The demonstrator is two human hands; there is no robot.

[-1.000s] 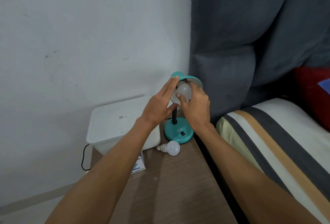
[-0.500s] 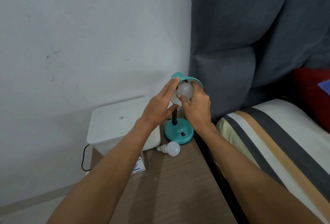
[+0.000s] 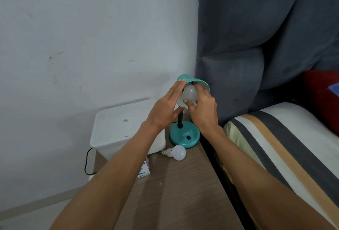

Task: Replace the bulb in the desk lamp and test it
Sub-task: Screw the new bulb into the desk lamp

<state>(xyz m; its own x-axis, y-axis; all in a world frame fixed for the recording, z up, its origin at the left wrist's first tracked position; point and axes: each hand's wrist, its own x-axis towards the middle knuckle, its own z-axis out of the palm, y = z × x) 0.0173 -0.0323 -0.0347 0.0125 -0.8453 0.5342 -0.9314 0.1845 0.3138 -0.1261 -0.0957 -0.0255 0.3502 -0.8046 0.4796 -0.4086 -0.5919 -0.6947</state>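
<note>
A teal desk lamp (image 3: 184,136) stands at the far right corner of the wooden bedside table (image 3: 179,189). Its shade (image 3: 199,82) tilts toward me. A white bulb (image 3: 190,93) sits in the shade's mouth. My right hand (image 3: 203,112) grips this bulb with thumb and fingers around it. My left hand (image 3: 165,108) rests flat against the shade's left side, fingers stretched and touching its rim. A second white bulb (image 3: 176,152) lies on its side on the table just in front of the lamp base. A black switch shows on the base.
A white plastic box (image 3: 119,128) stands left of the lamp, against the wall. A small bulb carton (image 3: 145,170) lies half under my left forearm. A black cable (image 3: 88,163) hangs off the table's left side. A striped pillow (image 3: 275,147) and grey headboard border the right.
My right hand's fingers have shifted slightly around the bulb in the shade. The left hand stays on the shade. The loose bulb has not moved.
</note>
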